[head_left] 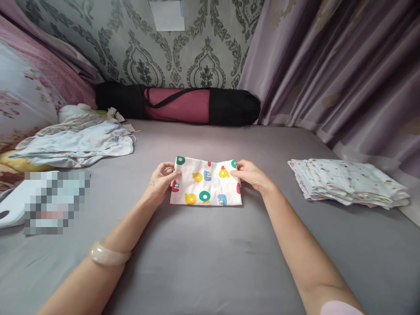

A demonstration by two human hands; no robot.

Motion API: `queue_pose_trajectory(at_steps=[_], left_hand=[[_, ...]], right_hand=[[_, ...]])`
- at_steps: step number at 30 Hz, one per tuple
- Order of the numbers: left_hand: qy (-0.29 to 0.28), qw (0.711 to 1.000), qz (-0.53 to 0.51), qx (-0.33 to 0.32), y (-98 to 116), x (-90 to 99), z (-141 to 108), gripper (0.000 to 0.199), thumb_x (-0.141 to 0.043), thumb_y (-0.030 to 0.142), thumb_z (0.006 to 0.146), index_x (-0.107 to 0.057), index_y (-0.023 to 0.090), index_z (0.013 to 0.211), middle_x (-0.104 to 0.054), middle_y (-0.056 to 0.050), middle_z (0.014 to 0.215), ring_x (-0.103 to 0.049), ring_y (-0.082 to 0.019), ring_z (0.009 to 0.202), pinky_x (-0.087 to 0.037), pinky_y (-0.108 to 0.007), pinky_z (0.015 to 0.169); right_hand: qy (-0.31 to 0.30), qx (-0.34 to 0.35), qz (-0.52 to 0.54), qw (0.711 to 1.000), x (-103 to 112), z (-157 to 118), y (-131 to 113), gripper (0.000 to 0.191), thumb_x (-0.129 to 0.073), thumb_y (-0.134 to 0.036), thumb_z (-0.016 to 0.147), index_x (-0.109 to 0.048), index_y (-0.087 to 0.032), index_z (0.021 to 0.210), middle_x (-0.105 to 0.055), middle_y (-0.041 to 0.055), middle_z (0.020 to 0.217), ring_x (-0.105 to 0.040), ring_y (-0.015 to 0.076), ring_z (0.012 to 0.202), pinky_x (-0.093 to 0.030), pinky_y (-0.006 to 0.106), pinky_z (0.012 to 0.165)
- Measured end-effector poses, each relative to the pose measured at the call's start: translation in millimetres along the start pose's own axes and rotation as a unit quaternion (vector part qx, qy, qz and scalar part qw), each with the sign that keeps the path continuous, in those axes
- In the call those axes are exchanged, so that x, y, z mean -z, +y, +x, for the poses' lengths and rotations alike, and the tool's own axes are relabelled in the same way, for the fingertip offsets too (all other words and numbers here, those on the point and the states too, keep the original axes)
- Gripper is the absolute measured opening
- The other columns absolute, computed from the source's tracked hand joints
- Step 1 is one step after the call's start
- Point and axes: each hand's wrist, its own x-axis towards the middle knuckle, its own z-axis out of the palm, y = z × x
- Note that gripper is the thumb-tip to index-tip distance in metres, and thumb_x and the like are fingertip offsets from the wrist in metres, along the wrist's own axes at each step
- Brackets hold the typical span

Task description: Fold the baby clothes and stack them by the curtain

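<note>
A white cloth (210,188) printed with bright letter-like shapes in yellow, green, blue and red is folded into a rectangle in the middle of the grey sheet. My left hand (161,180) pinches its left edge, thumb on top and fingers behind. On the opposite edge, my right hand (252,174) grips the cloth the same way near the upper right corner. The cloth's lower edge is close to the sheet; whether it touches cannot be made out. A pale bangle (110,254) circles my left forearm.
Folded patterned cloths (348,181) are stacked at the right. Crumpled pale cloths (85,140) lie at the left, above a white object (28,197) beside a blurred patch. A black and dark-pink roll bag (179,105) rests against the wall; purple curtains (305,65) hang at right.
</note>
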Motion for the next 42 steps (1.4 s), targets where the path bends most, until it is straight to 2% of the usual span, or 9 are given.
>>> queue_pose_trajectory(at_steps=[4,7,13,15,18,24,29,33,42], left_hand=[[-0.015,0.998,-0.062,-0.02,6,2.4,2,0.055,-0.082,0.026,0.056,-0.056,0.021,0.104,-0.071,0.0,0.085,-0.069,-0.017,0.069,-0.054,-0.027,0.059],[0.005,0.989,-0.069,-0.127,8,3.0,2,0.049,-0.081,0.027,0.063,-0.059,0.023,0.106,-0.072,-0.001,0.091,-0.069,-0.016,0.081,-0.055,-0.027,0.072],[0.021,0.943,0.119,-0.31,9,15.5,-1,0.041,-0.075,0.036,0.074,-0.064,0.026,0.112,-0.072,-0.004,0.094,-0.066,-0.021,0.095,-0.051,-0.037,0.092],[-0.04,0.912,0.275,-0.301,7,22.6,-2,0.021,-0.065,0.035,0.08,-0.071,0.025,0.097,-0.07,-0.006,0.093,-0.062,-0.024,0.101,-0.047,-0.042,0.099],[-0.122,0.848,0.449,-0.253,4,28.7,-2,0.028,-0.047,0.027,0.082,-0.075,0.025,0.078,-0.067,-0.008,0.097,-0.058,-0.025,0.104,-0.043,-0.044,0.102],[-0.066,0.829,0.475,-0.288,3,17.1,-6,0.035,-0.037,0.022,0.088,-0.071,0.024,0.092,-0.071,-0.006,0.095,-0.063,-0.021,0.096,-0.042,-0.041,0.1],[-0.088,0.786,0.514,-0.332,-8,-4.7,-14,0.04,-0.034,0.036,0.099,-0.061,0.022,0.127,-0.061,-0.009,0.137,-0.048,-0.024,0.136,-0.032,-0.044,0.114],[-0.106,0.73,0.595,-0.32,-23,-13.2,-14,0.055,-0.029,0.045,0.102,-0.043,0.018,0.148,-0.039,-0.011,0.157,-0.02,-0.027,0.151,-0.015,-0.051,0.122],[-0.172,0.673,0.696,-0.181,-22,-12.8,-12,0.065,-0.022,0.054,0.101,-0.026,0.019,0.156,-0.021,-0.007,0.164,-0.014,-0.027,0.152,-0.012,-0.056,0.122]], right_hand=[[-0.018,0.035,0.097,0.995,9,-5,-9,0.043,-0.07,-0.018,0.069,-0.051,-0.019,0.109,-0.073,0.007,0.098,-0.071,0.0187,0.084,-0.055,0.027,0.067],[-0.009,0.121,0.097,0.988,18,-14,-19,0.05,-0.072,-0.023,0.07,-0.054,-0.02,0.116,-0.073,0.0049,0.101,-0.07,0.0182,0.09,-0.055,0.03,0.079],[-0.018,0.259,-0.038,0.965,37,-32,-33,0.035,-0.072,-0.026,0.071,-0.067,-0.022,0.106,-0.072,0.0021,0.1,-0.065,0.0192,0.102,-0.048,0.034,0.098],[-0.115,0.202,-0.124,0.965,41,-32,-29,0.02,-0.067,-0.018,0.07,-0.072,-0.02,0.089,-0.073,0.0024,0.095,-0.065,0.0213,0.102,-0.047,0.035,0.099],[-0.21,0.107,-0.206,0.95,43,-29,-23,0.024,-0.056,-0.007,0.066,-0.073,-0.018,0.078,-0.075,0.0021,0.086,-0.067,0.0213,0.092,-0.05,0.033,0.09],[-0.054,0.206,-0.286,0.934,20,-23,-21,0.032,-0.047,-0.007,0.077,-0.074,-0.02,0.091,-0.076,0.0019,0.096,-0.068,0.0183,0.092,-0.049,0.027,0.085],[0.076,0.304,-0.336,0.888,-36,-16,-11,0.044,-0.038,-0.019,0.096,-0.057,-0.013,0.135,-0.055,0.013,0.144,-0.046,0.024,0.137,-0.033,0.041,0.115],[0.063,0.33,-0.42,0.843,-70,-11,6,0.053,-0.033,-0.031,0.102,-0.038,-0.011,0.151,-0.028,0.0137,0.161,-0.016,0.0254,0.152,-0.01,0.051,0.123],[-0.018,0.276,-0.473,0.837,-82,-9,16,0.061,-0.024,-0.04,0.103,-0.025,-0.011,0.157,-0.021,0.0097,0.164,-0.013,0.0223,0.152,-0.005,0.046,0.124]])
